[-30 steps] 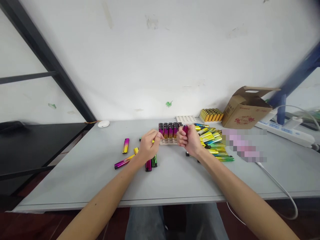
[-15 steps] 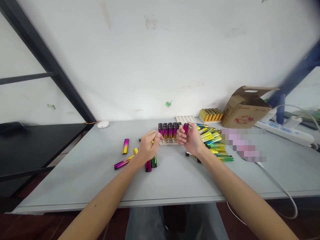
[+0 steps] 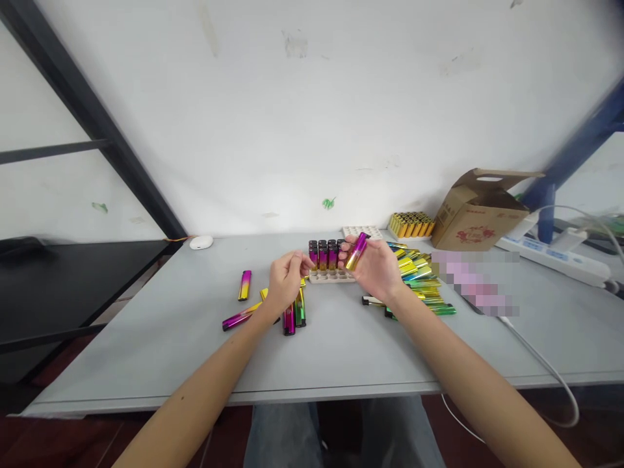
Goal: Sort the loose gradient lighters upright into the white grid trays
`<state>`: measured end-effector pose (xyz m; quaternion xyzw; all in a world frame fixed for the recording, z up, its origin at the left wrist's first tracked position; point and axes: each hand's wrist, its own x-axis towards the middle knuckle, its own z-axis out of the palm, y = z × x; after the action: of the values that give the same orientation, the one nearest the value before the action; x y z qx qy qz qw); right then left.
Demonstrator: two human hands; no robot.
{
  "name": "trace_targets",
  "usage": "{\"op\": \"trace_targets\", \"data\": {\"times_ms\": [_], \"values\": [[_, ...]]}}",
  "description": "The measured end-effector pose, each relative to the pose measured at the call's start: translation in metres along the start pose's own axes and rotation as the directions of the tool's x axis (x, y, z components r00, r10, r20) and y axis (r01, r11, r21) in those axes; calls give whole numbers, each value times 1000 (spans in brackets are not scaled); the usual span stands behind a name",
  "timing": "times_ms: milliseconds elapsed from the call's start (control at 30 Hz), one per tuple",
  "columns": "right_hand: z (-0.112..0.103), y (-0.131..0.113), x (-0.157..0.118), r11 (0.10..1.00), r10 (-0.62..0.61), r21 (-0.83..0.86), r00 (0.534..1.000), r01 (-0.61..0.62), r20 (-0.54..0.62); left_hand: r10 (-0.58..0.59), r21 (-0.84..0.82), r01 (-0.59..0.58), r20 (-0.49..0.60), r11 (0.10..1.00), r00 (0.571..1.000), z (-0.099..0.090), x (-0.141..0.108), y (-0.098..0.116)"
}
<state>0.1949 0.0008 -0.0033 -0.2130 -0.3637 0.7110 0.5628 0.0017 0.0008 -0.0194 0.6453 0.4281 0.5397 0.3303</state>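
Note:
My right hand (image 3: 375, 270) grips a magenta-and-gold gradient lighter (image 3: 357, 252), tilted, just above the right end of a beige perforated tray (image 3: 331, 277). Several lighters (image 3: 322, 255) stand upright in that tray, dark tops up. My left hand (image 3: 287, 283) hovers at the tray's left end, fingers pinched together, with nothing visible in them. Below it, loose lighters (image 3: 289, 321) lie on the grey table (image 3: 160, 344), and another (image 3: 245, 285) lies further left. A heap of yellow-green lighters (image 3: 414, 276) lies to the right of my right hand.
Behind the tray are a white perforated tray (image 3: 361, 232) and a block of orange-gold lighters (image 3: 410, 225). An open cardboard box (image 3: 480, 211) stands back right, near a white power strip (image 3: 546, 257). A pixelated patch (image 3: 475, 283) covers part of the table.
My right hand has rotated and moved slightly left, turning the lighter so more of it shows at a slant. My left hand has shifted slightly up and left.

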Motion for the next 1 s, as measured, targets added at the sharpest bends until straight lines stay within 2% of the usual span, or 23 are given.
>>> {"op": "trace_targets", "data": {"times_ms": [167,267,300,333,400,467,500,567,667,800,867,1000], "values": [[-1,0,4,994,-21,-106,999,16,-44,-4,-3,4,1,1000,1000,-1,1,-2],[-10,-3,7,941,-176,-306,981,143,-82,11,22,-11,4,1000,1000,-2,2,-8],[-13,-5,7,877,-266,-437,959,199,-97,16,34,-16,2,999,1000,-2,2,-9],[-16,-6,7,770,-366,-590,925,242,-99,21,48,-21,1,999,1000,-2,3,-10],[-23,-10,6,455,-522,-853,852,256,-23,33,76,-33,1,997,999,-4,5,-12],[-28,-13,5,181,-525,-956,844,232,105,52,109,-53,10,993,999,-6,6,-12],[-30,-13,4,100,-489,-967,858,233,156,62,136,-64,15,989,998,-7,7,-13],[-33,-14,4,7,-409,-971,887,239,215,66,232,-66,7,970,998,-12,8,-14],[-38,-14,5,-89,-361,-968,899,233,249,-8,473,37,-62,881,998,-22,13,-17],[-42,-13,7,-142,-336,-963,904,228,264,-178,763,206,-120,613,977,-38,23,-23],[-43,-12,8,-134,-329,-965,908,226,259,-233,816,270,-171,512,957,-46,27,-25],[-43,-11,7,-141,-312,-975,926,175,211,-294,847,360,-256,390,921,-66,32,-28]]}}
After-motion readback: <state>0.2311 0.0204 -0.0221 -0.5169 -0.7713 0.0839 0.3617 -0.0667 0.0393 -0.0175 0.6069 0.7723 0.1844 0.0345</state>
